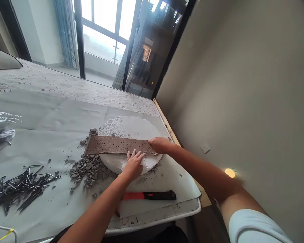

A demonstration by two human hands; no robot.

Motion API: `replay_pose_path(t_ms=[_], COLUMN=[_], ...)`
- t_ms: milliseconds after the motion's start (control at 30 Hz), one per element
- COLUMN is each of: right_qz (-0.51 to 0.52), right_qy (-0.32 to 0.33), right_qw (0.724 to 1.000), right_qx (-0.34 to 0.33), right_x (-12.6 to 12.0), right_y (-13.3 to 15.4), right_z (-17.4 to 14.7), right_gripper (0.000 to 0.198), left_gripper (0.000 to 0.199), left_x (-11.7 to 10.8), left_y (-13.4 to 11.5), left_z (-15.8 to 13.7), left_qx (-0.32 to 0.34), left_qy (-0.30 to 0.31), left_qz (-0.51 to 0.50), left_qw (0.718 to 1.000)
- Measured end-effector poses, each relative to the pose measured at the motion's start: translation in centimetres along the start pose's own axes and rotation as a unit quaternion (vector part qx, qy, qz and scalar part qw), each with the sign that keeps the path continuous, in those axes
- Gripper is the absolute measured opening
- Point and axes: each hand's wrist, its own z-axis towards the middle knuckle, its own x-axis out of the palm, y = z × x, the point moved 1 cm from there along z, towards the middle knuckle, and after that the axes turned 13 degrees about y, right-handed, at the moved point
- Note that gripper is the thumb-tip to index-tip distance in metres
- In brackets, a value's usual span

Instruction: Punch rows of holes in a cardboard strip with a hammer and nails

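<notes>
A brown strip [116, 145] dotted with small holes lies across a round white foam disc [130, 128] on a sheet-covered surface. My left hand [133, 165] rests flat on the disc's near part, its fingertips touching the strip's lower edge. My right hand [160, 145] is at the strip's right end, its fingers pinched together on what looks like a small nail standing in the strip. A hammer [149, 195] with a red and black handle lies just behind my left forearm.
Grey rubble [90, 168] is heaped left of the disc. A pile of dark nails [17, 187] lies at the near left, a clear plastic bag [1, 131] beyond it. The table edge [167, 123] runs along the right, close to a beige wall.
</notes>
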Motion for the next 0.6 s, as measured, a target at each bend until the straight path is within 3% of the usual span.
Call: replay_pose_path(t_ms=[100,200,300,400,600], right_qz=[0.061,0.148,0.178,0.11,0.037], right_qy=[-0.034,-0.046,-0.076,-0.086,-0.033], right_qw=[0.995,0.984,0.981,0.986,0.993], right_qx=[-0.064,-0.087,-0.021,0.086,0.104], right_x=[0.5,2.0,3.7,5.2,7.3], right_y=[1.8,2.3,0.6,-1.4,-1.2], right_z=[-1.0,-1.6,-1.8,-1.4,0.8], right_gripper=[0.021,0.02,0.021,0.024,0.025], left_gripper=[0.05,0.035,0.036,0.032,0.03], left_x=[-0.5,-0.3,0.2,0.5,1.1], left_y=[-1.2,-2.2,-2.8,-2.9,-1.6], left_z=[-0.1,-0.4,-0.7,-0.8,-0.4], left_qx=[0.023,0.026,0.025,0.042,0.03], left_qy=[-0.063,-0.092,-0.107,-0.109,-0.081], left_qz=[-0.08,-0.12,-0.085,-0.031,-0.018], left_qw=[0.995,0.988,0.99,0.993,0.996])
